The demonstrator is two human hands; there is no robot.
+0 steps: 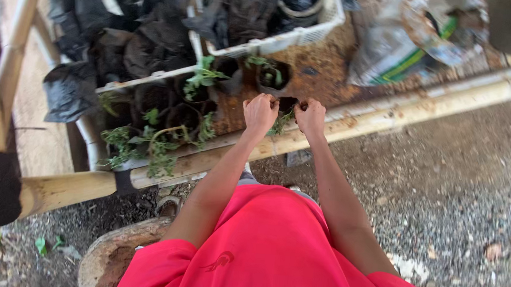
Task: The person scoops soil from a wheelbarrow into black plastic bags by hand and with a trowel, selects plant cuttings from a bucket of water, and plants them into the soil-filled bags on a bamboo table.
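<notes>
Red shirt (270, 255) fills six o'clock; above it, left hand (260, 112) and right hand (311, 116) curl closed, pinching a small black seedling bag (287, 105) on the tabletop (317, 75) edge at twelve o'clock.

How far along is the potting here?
Done: several small black bags at the left already hold green seedlings. In hand: the left hand and right hand press around a seedling in one bag. Left: a white crate of limp black bags.
</notes>
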